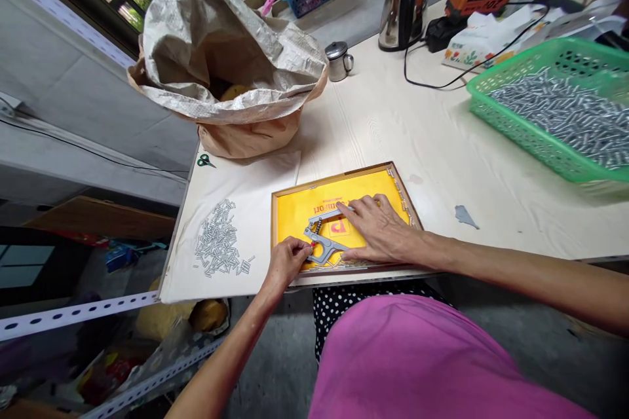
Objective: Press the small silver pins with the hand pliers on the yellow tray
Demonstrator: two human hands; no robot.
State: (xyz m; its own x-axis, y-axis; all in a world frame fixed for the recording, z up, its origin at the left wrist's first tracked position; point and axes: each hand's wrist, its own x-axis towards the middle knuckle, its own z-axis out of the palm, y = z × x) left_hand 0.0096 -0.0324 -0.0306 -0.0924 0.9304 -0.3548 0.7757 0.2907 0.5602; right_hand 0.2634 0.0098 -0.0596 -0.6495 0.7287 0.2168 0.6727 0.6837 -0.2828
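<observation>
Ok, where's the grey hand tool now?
Head view, low centre: the grey hand tool lies in the yellow-lined tray, between the left hand and the right hand, both touching it.

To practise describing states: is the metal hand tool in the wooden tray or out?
In. The hand tool lies on the yellow lining inside the tray, under the right hand; the left hand pinches at its head.

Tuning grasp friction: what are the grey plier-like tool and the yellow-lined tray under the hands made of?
Grey plier-like hand tool: apparently bare metal, dull silver-grey, with a small coil spring; the right hand rests on it. Shallow rectangular tray: rim looks like matte brown wood; its yellow liner seems printed paper or card.
</observation>
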